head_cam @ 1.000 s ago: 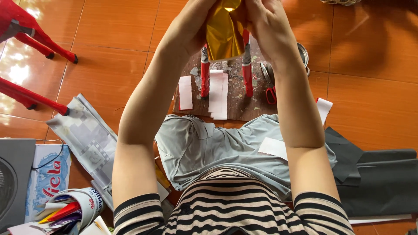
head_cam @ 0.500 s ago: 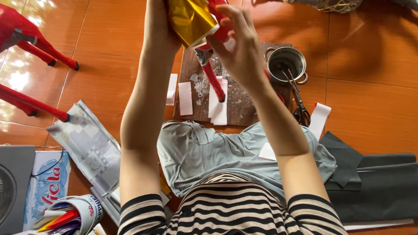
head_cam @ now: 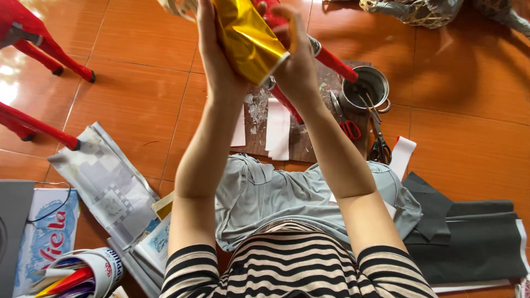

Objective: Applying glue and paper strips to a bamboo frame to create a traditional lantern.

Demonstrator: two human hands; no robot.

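- A sheet of shiny gold foil [head_cam: 248,41] is wrapped around a red figure, forming a creased, tube-like sleeve that tilts from upper left down to lower right, its open lower edge showing a pale rim.
- The foil is held up above the floor between the left hand [head_cam: 218,60] and the right hand [head_cam: 295,66], pressed by both palms.
- The red figure [head_cam: 331,58] sticks out past the foil: one slim red leg slants down to the right.

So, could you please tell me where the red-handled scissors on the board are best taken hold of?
Grip the red-handled scissors by the red loops, coming from above on the near side. The loops lie nearest the person; the closed blades point away toward the metal pot.
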